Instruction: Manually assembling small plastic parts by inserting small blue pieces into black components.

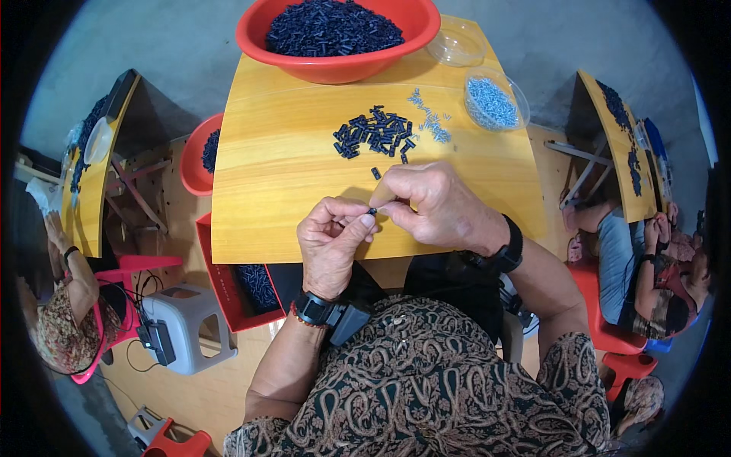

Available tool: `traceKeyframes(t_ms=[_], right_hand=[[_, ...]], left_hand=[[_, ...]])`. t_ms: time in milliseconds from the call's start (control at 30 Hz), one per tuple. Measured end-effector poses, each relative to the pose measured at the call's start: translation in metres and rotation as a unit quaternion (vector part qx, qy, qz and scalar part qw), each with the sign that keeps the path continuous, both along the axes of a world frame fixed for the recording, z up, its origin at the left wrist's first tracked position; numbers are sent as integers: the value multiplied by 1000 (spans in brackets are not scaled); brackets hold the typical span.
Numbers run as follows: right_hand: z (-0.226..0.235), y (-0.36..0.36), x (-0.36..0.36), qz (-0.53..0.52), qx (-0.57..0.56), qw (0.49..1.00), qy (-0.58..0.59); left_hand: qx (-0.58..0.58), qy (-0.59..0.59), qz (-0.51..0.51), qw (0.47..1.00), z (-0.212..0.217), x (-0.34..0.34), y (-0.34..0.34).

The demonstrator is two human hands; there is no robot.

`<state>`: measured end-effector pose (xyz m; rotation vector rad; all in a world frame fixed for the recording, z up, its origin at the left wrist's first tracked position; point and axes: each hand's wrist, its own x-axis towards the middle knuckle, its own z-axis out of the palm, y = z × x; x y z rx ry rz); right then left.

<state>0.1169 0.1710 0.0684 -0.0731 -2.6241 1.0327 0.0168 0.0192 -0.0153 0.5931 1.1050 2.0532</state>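
Over the table's near edge, my left hand [333, 238] pinches a small black plastic part [372, 211] between thumb and forefinger. My right hand [426, 199] meets it there, thumb and forefinger closed at the part's end. Whatever those right fingertips grip is too small to make out. Just beyond my hands lies a loose pile of short black plastic parts [373, 133], with one stray black piece [375, 174] nearer me. Small silvery metal pins or screws [434, 128] are scattered to the right of the pile.
A big red basin [335, 70] heaped with black parts stands at the yellow table's [266, 160] far edge. Right of it are a clear lid [457, 47] and a clear tub [495, 103] of metal pieces. A red crate [228, 297] sits below left. People work at both sides.
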Motion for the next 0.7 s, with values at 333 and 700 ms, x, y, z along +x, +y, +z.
traceKeyframes(t_ms=[333,700], right_hand=[[2,0,1,-3,-91,996,-6],[12,0,5,66,34,997,-17]], left_hand=[[-9,71,19,997,2,5,0],[45,-119,-79,989,-3,3,-4]])
